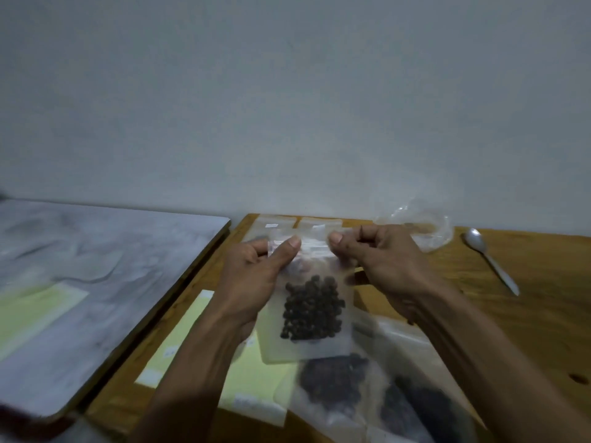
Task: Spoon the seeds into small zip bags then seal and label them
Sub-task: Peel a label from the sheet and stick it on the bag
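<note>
A small clear zip bag hangs upright above the wooden table, with a clump of dark round seeds in its lower half. My left hand pinches the bag's top strip at its left end, thumb in front. My right hand pinches the same strip at its right end. Under the bag lies a larger clear bag of dark seeds. A white plastic spoon lies on the table at the right, apart from both hands.
A pale yellow label sheet lies on the wooden table under my left forearm. Flat zip bags and a crumpled clear bag sit by the wall. A grey marbled board with another yellow sheet covers the left side.
</note>
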{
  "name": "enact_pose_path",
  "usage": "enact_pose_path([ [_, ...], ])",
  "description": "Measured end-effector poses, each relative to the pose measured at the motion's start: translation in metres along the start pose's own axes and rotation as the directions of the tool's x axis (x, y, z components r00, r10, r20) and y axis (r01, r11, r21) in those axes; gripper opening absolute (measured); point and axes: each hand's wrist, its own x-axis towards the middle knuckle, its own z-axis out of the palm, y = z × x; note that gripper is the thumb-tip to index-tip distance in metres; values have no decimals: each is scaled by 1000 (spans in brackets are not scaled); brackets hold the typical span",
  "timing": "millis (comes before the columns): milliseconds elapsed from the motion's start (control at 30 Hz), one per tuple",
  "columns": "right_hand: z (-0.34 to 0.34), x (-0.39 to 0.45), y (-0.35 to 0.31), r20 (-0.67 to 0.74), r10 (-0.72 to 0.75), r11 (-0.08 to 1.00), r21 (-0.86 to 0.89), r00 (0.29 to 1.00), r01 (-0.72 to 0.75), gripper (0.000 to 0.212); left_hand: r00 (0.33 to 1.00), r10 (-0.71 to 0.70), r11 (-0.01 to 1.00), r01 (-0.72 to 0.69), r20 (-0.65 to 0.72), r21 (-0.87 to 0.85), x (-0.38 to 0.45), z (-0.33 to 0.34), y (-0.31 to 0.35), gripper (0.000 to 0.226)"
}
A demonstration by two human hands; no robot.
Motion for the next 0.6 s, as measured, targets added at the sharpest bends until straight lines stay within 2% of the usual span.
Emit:
enact_pose_path([
  [67,22,8,3,18,-12,1000,-23,1000,12,29,997,9,1000,-9,-76,-2,-4,-19,2,26],
  [167,57,19,5,44,-44,998,-32,998,45,24,981,49,999,-50,-188,-4,-6,-47,1,19],
  [267,95,30,3,74,-72,997,-24,995,74,25,974,-20,997,3,-227,-75,-11,-77,1,25],
  [367,125,38,4,124,-92,992,-75,988,102,25,953,-50,996,26,-300,-86,-13,-98,-2,21],
  [467,141,39,17,176,-82,980,-166,981,111,25,864,-44,994,-15,-502,-112,-13,-114,-1,24],
  [500,141,37,24,199,-82,960,-248,977,131,26,821,-43,994,-24,-570,-109,-12,-121,0,23],
  [600,143,27,49,360,12,775,-593,933,218,26,722,-33,995,-44,-691,-94,-7,-146,3,24],
])
